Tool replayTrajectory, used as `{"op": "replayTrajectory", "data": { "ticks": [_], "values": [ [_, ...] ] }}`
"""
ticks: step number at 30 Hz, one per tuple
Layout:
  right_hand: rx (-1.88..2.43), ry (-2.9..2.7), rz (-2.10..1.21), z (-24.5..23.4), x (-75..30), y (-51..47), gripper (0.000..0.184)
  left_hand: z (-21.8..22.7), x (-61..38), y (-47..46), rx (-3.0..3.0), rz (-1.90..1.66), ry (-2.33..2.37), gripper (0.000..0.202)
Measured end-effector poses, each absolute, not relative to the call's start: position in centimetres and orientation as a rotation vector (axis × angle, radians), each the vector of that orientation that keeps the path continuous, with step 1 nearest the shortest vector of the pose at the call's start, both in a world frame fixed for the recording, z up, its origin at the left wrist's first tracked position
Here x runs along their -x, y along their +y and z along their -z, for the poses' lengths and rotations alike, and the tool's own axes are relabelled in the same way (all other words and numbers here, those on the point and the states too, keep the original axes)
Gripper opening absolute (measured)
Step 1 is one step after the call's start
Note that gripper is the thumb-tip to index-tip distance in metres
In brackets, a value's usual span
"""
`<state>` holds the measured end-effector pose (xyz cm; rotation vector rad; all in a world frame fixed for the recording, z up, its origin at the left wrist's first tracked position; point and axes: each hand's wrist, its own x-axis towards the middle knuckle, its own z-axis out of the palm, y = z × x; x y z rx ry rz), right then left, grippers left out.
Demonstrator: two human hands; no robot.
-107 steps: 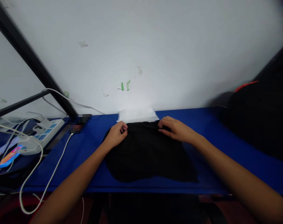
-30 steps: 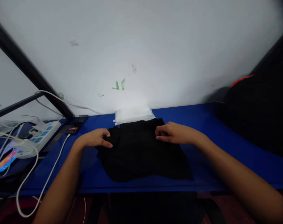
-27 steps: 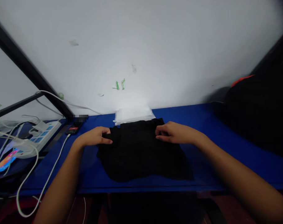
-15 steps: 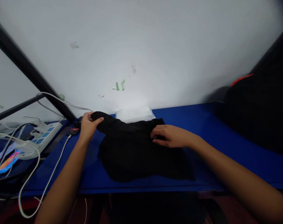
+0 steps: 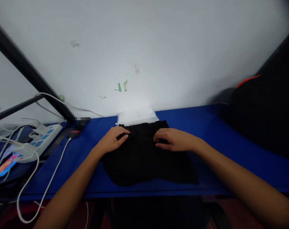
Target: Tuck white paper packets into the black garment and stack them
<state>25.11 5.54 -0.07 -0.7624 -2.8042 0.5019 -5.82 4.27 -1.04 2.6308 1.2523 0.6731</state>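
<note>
The left hand (image 5: 112,140) lies palm down on the far left part of a black garment (image 5: 146,162), its fingers (image 5: 123,137) stretched out loosely together and pointing toward the middle of the cloth. The right hand (image 5: 174,140) rests flat on the far right part of the same garment, fingers extended to the left and pressing the cloth down. The two hands are near each other but apart, and neither pinches the cloth as far as can be seen.

The garment is bunched in a rough heap in the middle of the blue tabletop (image 5: 206,127), and its near hem reaches almost to the near edge. At the far edge, touching the garment and the white wall, lies a clear plastic bag (image 5: 137,116). Toward the left edge, a white cable (image 5: 51,178) runs down over the near edge. Beyond it sit a white power strip (image 5: 43,138) and a lit phone (image 5: 5,165). At the right edge stands a large black bag (image 5: 265,117).
</note>
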Motion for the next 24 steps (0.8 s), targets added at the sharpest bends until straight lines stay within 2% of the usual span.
{"op": "replayTrajectory", "data": {
  "ticks": [4, 7, 9, 12, 19, 24],
  "values": [
    [0.749, -2.800, -0.500, 0.3, -25.3, 5.7, 0.018, 1.1, 7.5, 5.1, -2.403, -0.878, 1.670, 0.023],
    [0.731, -2.804, -0.491, 0.4, -25.4, 5.8, 0.018, 1.1, 8.3, 5.4, -2.262, -0.579, 1.967, 0.037],
    [0.737, -2.804, -0.478, 0.4, -25.4, 5.7, 0.019, 0.9, 8.4, 5.4, -2.200, -0.387, 1.980, 0.048],
    [0.749, -2.806, -0.468, 0.4, -25.4, 5.7, 0.019, 0.1, 8.1, 5.1, -2.136, -0.315, 1.905, 0.056],
    [0.744, -2.814, -0.452, 0.4, -25.3, 5.7, 0.019, -0.4, 7.7, 4.5, -1.916, -0.374, 1.669, 0.039],
    [0.723, -2.782, -0.438, 0.2, -25.4, 5.6, 0.023, 0.5, 7.5, 4.6, -1.757, -0.610, 1.656, 0.033]
  ]
}}
